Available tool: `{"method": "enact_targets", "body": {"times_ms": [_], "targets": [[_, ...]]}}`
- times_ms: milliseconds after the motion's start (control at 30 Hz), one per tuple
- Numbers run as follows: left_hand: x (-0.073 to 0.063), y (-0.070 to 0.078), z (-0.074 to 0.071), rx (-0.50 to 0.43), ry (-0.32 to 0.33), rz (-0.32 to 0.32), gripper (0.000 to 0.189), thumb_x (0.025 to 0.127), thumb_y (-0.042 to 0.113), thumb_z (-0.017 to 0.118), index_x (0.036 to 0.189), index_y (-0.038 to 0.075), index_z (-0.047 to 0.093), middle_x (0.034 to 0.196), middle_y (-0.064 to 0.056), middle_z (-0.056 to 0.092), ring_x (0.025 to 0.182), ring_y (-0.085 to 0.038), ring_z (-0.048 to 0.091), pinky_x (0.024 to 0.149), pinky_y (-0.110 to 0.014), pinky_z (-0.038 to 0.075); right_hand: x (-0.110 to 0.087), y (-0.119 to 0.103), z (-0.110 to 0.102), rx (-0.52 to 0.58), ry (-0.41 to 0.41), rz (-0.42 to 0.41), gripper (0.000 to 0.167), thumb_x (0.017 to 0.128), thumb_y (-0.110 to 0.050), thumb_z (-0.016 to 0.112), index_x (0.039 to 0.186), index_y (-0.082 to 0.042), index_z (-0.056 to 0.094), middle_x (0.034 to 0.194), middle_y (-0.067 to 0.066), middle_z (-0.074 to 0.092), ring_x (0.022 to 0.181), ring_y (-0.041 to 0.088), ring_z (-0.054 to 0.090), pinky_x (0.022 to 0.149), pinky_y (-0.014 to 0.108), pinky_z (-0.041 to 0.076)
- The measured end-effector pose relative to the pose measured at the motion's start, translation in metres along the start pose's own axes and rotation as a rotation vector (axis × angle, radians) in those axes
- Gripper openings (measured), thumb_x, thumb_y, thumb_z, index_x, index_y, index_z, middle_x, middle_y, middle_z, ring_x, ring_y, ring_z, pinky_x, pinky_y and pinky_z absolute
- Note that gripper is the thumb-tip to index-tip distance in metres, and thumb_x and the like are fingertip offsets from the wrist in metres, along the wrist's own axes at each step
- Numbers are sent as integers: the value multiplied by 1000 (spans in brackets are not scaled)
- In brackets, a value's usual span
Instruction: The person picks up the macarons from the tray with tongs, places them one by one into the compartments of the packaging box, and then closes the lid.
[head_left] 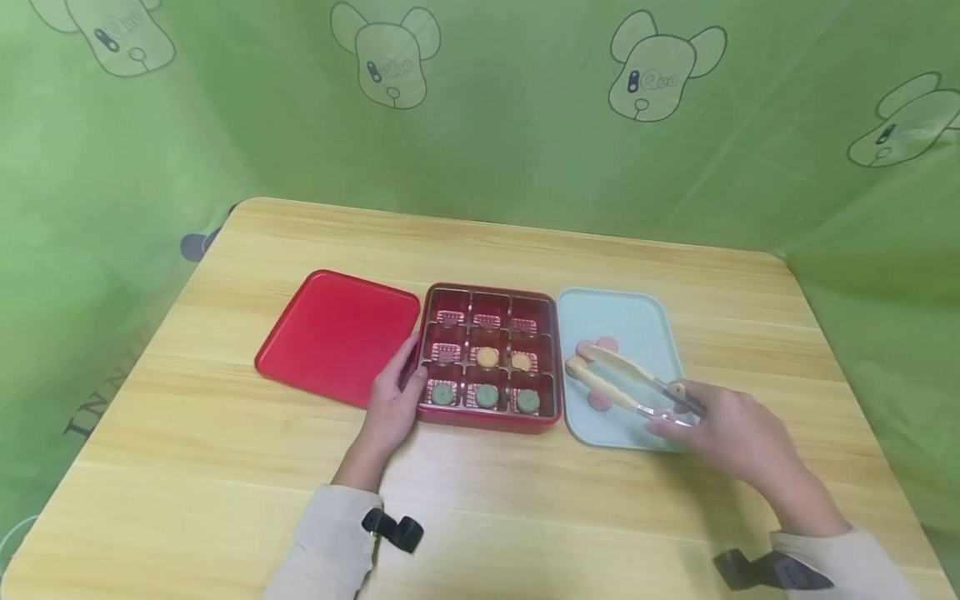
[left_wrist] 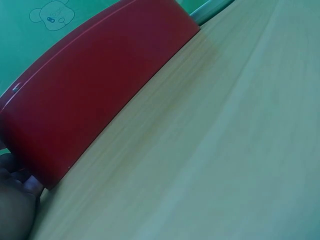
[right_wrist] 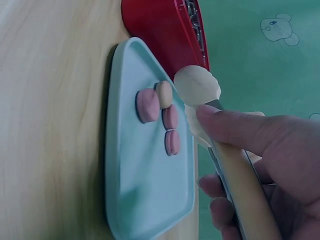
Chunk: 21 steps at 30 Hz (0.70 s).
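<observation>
My left hand (head_left: pixel 393 400) grips the left side of a red box (head_left: pixel 491 421), thumb at its rim; the left wrist view shows fingers at the box's lower corner. In the divided box, green macarons (head_left: pixel 487 396) sit in the front row and two yellow macarons (head_left: pixel 487 357) in the middle row. My right hand (head_left: pixel 738 433) holds food tongs (head_left: pixel 622 375) with beige scalloped tips, over a light blue tray (head_left: pixel 622 312). Their arms stand apart. On the tray lie pink macarons (right_wrist: pixel 147 105) and one beige macaron (right_wrist: pixel 164 94), the latter hidden in the head view.
A red lid (head_left: pixel 337 333) lies on the wooden table (head_left: pixel 480 500), left of the box. The tray stands close against the box's right side. Green cloth (head_left: pixel 510 167) with mouse drawings hangs behind and beside the table.
</observation>
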<state>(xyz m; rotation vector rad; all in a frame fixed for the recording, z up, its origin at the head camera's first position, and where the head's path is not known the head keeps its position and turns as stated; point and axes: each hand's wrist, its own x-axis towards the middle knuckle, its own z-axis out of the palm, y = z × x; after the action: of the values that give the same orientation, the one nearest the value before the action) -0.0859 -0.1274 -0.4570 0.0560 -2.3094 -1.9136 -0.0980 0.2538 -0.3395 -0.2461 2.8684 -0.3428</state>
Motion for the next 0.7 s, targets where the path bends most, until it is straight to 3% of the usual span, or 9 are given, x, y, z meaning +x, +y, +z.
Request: {"method": "enact_targets", "body": {"times_ms": [300,700], "targets": [[0,2,-1,29,-2,-14,53,95,12,49,146,13,36,148,-9,39,139,-24,32,116,-40,24,5,4,7,-7,-13,-10,62,73,-66,65,105,-13,66,81,6,64,64,18,51,49,29,37],[1,-1,0,26,0,-21,53,95,12,49,146,14,36,148,-8,39,139,-22,32,116,-38,25,11,4,7,-29,-40,-24,42,78,-61,64,82,-20,59,69,1,54,60,18,46,45,29,31]]}}
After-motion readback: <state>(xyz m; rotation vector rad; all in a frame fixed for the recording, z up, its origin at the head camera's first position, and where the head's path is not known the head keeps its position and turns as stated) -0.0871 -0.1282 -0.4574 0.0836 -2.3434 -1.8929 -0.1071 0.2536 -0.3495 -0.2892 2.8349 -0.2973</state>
